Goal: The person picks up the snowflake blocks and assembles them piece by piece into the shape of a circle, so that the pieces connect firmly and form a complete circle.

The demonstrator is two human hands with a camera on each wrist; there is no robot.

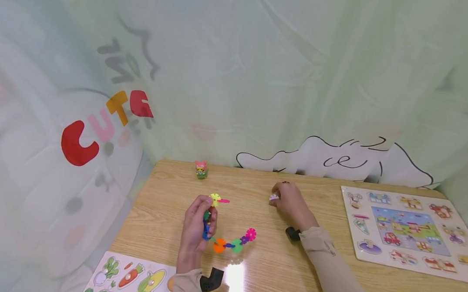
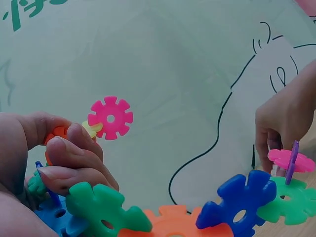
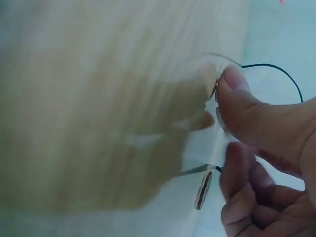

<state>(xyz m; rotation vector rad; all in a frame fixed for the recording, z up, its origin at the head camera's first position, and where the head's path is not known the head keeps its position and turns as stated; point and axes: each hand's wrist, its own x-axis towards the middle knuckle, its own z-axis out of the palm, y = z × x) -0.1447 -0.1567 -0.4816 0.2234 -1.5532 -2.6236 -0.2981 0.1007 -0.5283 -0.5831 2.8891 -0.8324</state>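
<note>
My left hand (image 1: 197, 223) grips a chain of interlocking flower-shaped plastic discs, its fingers curled round part of it. Above the thumb stick out a yellow disc (image 1: 215, 199) and a pink disc (image 2: 110, 118). The chain's other end hangs to the right through an orange disc (image 1: 219, 245), a light green disc (image 1: 236, 245) and a pink disc (image 1: 251, 234). Over the table's far part, my right hand (image 1: 292, 203) pinches a small pale piece (image 1: 273, 197) at its fingertips. Its shape is mostly hidden; the right wrist view is blurred there.
A small pink and green figurine (image 1: 201, 170) stands at the table's back edge. A picture puzzle board (image 1: 350, 218) lies to the right, a vegetable puzzle board (image 1: 112, 278) at the front left. A printed curtain (image 1: 236, 98) hangs behind the wooden table (image 1: 165, 191).
</note>
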